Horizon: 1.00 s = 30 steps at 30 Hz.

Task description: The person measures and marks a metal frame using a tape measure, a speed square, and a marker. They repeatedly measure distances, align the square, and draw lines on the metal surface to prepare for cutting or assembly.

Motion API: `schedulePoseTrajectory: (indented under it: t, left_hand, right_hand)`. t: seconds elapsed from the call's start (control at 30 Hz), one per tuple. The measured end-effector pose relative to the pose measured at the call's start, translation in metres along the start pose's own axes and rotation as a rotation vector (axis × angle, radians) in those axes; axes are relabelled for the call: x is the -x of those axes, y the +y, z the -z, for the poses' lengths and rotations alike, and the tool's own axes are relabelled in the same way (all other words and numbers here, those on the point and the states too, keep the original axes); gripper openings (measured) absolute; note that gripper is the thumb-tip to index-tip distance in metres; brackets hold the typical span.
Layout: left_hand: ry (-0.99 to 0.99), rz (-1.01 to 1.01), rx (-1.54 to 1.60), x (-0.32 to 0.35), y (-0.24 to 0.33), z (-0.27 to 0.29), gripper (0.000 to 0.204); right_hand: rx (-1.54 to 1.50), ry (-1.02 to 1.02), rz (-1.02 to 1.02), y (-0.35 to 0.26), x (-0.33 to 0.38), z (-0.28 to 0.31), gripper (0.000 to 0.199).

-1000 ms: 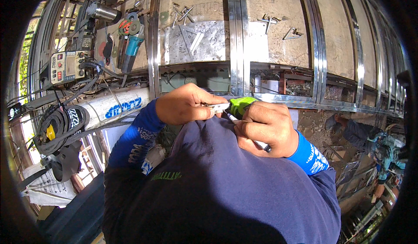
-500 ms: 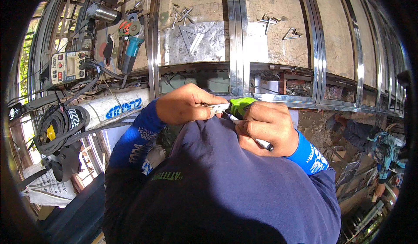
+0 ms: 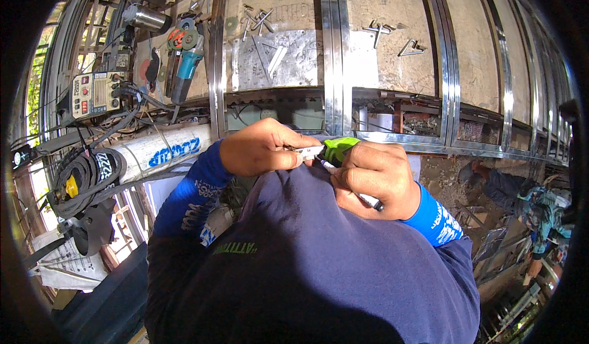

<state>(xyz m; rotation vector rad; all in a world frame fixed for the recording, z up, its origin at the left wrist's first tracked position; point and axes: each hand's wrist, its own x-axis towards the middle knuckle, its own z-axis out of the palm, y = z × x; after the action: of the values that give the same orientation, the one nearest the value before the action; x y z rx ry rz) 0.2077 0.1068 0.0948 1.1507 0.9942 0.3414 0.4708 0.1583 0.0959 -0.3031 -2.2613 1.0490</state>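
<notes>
My left hand (image 3: 261, 147) pinches the metal end of a tape (image 3: 308, 152) drawn from a bright green tape measure (image 3: 338, 148). My right hand (image 3: 377, 181) grips that green case and also holds a white marker pen (image 3: 359, 197) with a dark tip. Both hands meet close in front of my chest, above my dark blue shirt (image 3: 307, 264). Just beyond them runs a shiny metal channel (image 3: 399, 138) on a worn wooden bench (image 3: 294, 31).
A teal angle grinder (image 3: 186, 61), a metal cylinder (image 3: 146, 19) and a grey control box (image 3: 93, 93) lie at the upper left. Coiled black cable (image 3: 80, 181) and a white pipe (image 3: 162, 150) sit left. Small metal brackets (image 3: 380, 31) rest on the bench. Another person (image 3: 527, 203) crouches at right.
</notes>
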Motion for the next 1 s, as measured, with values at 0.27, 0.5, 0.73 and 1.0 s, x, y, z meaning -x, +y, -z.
schedulePoseTrajectory:
  t: [0.27,0.5,0.73,1.0]
  left_hand:
    - [0.006,0.003,-0.008,-0.001,-0.001,0.000,0.049]
    - [0.025,-0.100,-0.060,-0.006,-0.011,0.000,0.042]
    - [0.040,0.069,0.243,0.004,-0.023,-0.004,0.042]
    - [0.127,-0.051,0.519,0.018,-0.067,-0.006,0.043]
  right_hand:
    - [-0.080,-0.018,-0.004,0.003,0.001,0.006,0.016]
    - [-0.164,0.262,-0.066,0.005,0.004,0.008,0.011]
    - [-0.052,0.065,-0.332,0.026,0.001,0.014,0.060]
    - [-0.137,-0.181,-0.316,0.044,-0.020,-0.025,0.045]
